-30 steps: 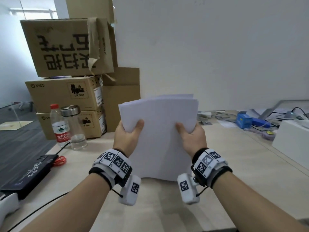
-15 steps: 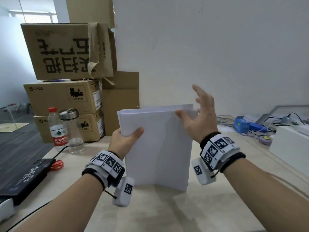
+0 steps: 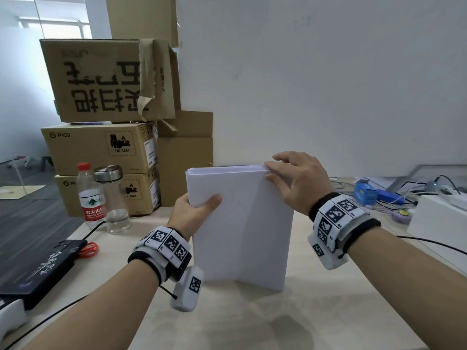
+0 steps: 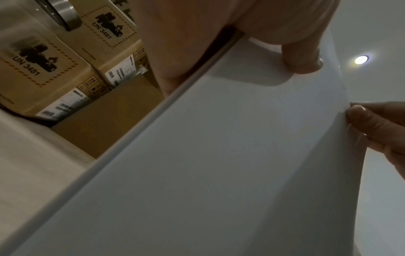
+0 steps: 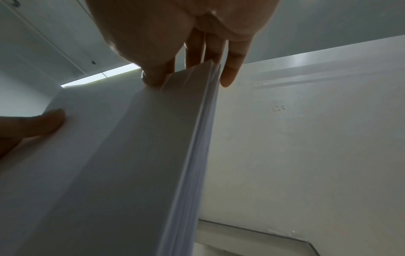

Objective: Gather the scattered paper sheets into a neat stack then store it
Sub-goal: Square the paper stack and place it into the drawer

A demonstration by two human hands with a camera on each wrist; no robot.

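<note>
A stack of white paper sheets (image 3: 242,223) stands upright with its bottom edge on the light wooden table (image 3: 328,311). My left hand (image 3: 199,205) grips the stack's left edge near the top, thumb on the front face and fingers hidden behind. My right hand (image 3: 285,170) pinches the top right corner, thumb on the front and fingers over the top edge. The left wrist view shows the left thumb (image 4: 302,58) pressing the sheet (image 4: 219,155). In the right wrist view the right hand (image 5: 186,74) straddles the layered edge of the stack (image 5: 109,155).
Stacked cardboard boxes (image 3: 106,147) stand at the back left by the wall. A plastic water bottle (image 3: 89,195) and a glass bottle (image 3: 113,198) stand in front of them. A black case (image 3: 38,269) lies at the left, a white box (image 3: 439,223) and cables at the right.
My right hand let go of the right edge, rose open, then came down on the top right corner. The sheets' top edges now line up more evenly. The left hand kept its grip.
</note>
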